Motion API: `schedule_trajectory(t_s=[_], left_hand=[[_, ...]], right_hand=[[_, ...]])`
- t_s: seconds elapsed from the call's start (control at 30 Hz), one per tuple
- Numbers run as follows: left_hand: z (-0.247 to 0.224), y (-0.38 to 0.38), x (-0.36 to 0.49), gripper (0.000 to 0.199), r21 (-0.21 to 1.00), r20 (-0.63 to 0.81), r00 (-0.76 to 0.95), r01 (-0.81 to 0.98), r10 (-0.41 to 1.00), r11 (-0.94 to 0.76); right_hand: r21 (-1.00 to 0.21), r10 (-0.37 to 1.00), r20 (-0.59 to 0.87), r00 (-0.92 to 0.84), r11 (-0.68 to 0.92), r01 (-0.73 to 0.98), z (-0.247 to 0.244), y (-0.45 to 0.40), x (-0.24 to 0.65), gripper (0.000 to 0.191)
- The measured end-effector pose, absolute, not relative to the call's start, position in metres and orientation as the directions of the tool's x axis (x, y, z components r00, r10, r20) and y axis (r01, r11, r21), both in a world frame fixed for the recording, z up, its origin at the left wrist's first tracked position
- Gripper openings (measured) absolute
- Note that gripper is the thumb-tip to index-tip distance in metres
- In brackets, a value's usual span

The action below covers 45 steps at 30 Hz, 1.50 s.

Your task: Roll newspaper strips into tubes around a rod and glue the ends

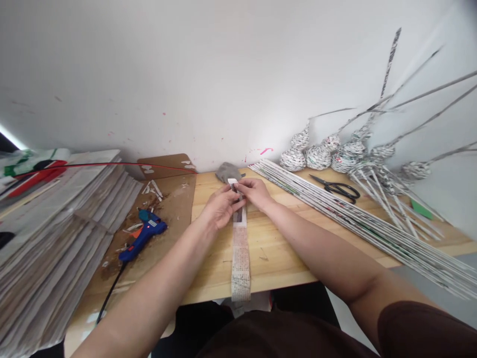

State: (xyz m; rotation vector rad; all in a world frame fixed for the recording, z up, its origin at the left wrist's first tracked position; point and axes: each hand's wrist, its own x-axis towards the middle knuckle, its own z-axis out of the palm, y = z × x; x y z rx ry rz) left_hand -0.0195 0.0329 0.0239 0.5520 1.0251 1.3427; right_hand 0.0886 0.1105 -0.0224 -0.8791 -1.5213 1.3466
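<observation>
A long newspaper strip (241, 258) runs from the table's front edge toward the wall, its near end hanging slightly over the edge. Both my hands hold its far end, which stands raised off the wood. My left hand (220, 205) grips the strip from the left, with thumb and fingers at its edge. From the right, my right hand (255, 193) pinches the top part between thumb and fingers. Just behind the hands lies a grey cloth-like lump (228, 171) against the wall.
Rolled paper sticks (335, 214) lie diagonally on the right, beside black scissors (337, 189). Woven paper gourds (292, 159) with long stems line the wall. At left, a blue glue gun (143, 236) rests on stained cardboard (175, 199) near a tall newspaper stack (74, 238).
</observation>
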Motion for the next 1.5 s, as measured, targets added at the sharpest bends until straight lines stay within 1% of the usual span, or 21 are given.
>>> schedule_trajectory(t_s=[0.1,0.17,0.27,0.33,0.43,0.57,0.63,0.7,0.77,0.83,0.9,0.93,0.97,1.0,1.07,1.13,1.2,1.23,1.3,1.4,1.5], left_hand=[[0.012,0.032,-0.025,0.021,0.849,-0.327,-0.028,-0.447,0.945,0.281],[0.004,0.032,-0.031,0.01,0.854,-0.352,0.018,-0.403,0.936,0.329],[-0.002,0.032,-0.039,0.014,0.862,-0.343,0.074,-0.371,0.936,0.346],[-0.002,0.033,-0.044,0.014,0.852,-0.331,0.085,-0.401,0.94,0.336],[0.0,0.036,-0.048,0.026,0.817,-0.334,0.051,-0.482,0.941,0.316],[0.0,0.037,-0.047,0.024,0.801,-0.338,0.032,-0.514,0.94,0.306],[0.0,0.036,-0.045,0.027,0.804,-0.34,0.01,-0.516,0.94,0.296],[0.001,0.034,-0.044,0.036,0.802,-0.343,-0.008,-0.522,0.939,0.289],[0.002,0.032,-0.042,0.04,0.807,-0.329,-0.011,-0.523,0.944,0.275],[0.004,0.031,-0.041,0.033,0.825,-0.307,-0.002,-0.499,0.952,0.265],[0.006,0.029,-0.039,0.018,0.84,-0.308,0.011,-0.465,0.951,0.278],[0.007,0.028,-0.039,0.011,0.842,-0.316,0.024,-0.454,0.949,0.292],[0.008,0.027,-0.039,0.008,0.841,-0.319,0.044,-0.448,0.947,0.304],[0.008,0.026,-0.039,0.008,0.839,-0.314,0.073,-0.445,0.946,0.313],[0.008,0.025,-0.04,0.015,0.841,-0.276,0.15,-0.44,0.949,0.314],[0.007,0.025,-0.041,0.021,0.85,-0.24,0.216,-0.424,0.947,0.312],[0.006,0.024,-0.041,0.023,0.856,-0.242,0.256,-0.399,0.936,0.33],[0.006,0.024,-0.041,0.024,0.857,-0.252,0.266,-0.385,0.93,0.342],[0.004,0.024,-0.042,0.025,0.864,-0.267,0.271,-0.358,0.925,0.355],[0.004,0.025,-0.043,0.026,0.879,-0.263,0.271,-0.329,0.926,0.345],[0.004,0.025,-0.045,0.028,0.884,-0.257,0.263,-0.324,0.93,0.336]], right_hand=[[-0.994,0.94,0.055,-0.336,0.021,-0.106,-0.017,0.106,0.088,0.027],[-0.994,0.937,0.044,-0.346,0.007,-0.108,-0.015,0.104,0.088,0.027],[-0.994,0.931,0.055,-0.361,0.017,-0.106,-0.015,0.102,0.087,0.029],[-0.993,0.928,0.064,-0.367,0.024,-0.113,-0.015,0.101,0.085,0.029],[-0.995,0.918,0.082,-0.388,0.053,-0.085,-0.018,0.099,0.084,0.027],[-0.996,0.917,0.082,-0.391,0.06,-0.067,-0.025,0.1,0.082,0.026],[-0.995,0.918,0.087,-0.387,0.062,-0.078,-0.027,0.101,0.081,0.027],[-0.993,0.921,0.109,-0.374,0.088,-0.075,-0.026,0.101,0.081,0.026],[-0.987,0.93,0.162,-0.33,0.149,-0.064,-0.023,0.1,0.082,0.024],[-0.969,0.93,0.246,-0.273,0.244,-0.042,-0.019,0.098,0.083,0.021],[-0.943,0.916,0.331,-0.227,0.33,-0.042,-0.014,0.096,0.084,0.019],[-0.938,0.912,0.345,-0.22,0.34,-0.063,-0.011,0.095,0.084,0.02],[-0.944,0.916,0.329,-0.231,0.315,-0.1,-0.008,0.094,0.085,0.021],[-0.957,0.923,0.283,-0.261,0.251,-0.149,-0.005,0.093,0.085,0.023],[-0.971,0.915,0.121,-0.385,0.029,-0.236,0.001,0.091,0.087,0.033],[-0.944,0.833,-0.041,-0.552,-0.213,-0.251,0.007,0.088,0.089,0.045],[-0.906,0.712,-0.143,-0.687,-0.373,-0.198,0.012,0.086,0.092,0.053],[-0.895,0.668,-0.168,-0.725,-0.412,-0.171,0.013,0.085,0.094,0.054],[-0.888,0.64,-0.176,-0.748,-0.431,-0.161,0.016,0.085,0.097,0.052],[-0.889,0.676,-0.154,-0.721,-0.413,-0.197,0.018,0.09,0.1,0.049],[-0.903,0.734,-0.181,-0.655,-0.387,-0.184,0.013,0.099,0.102,0.044]])
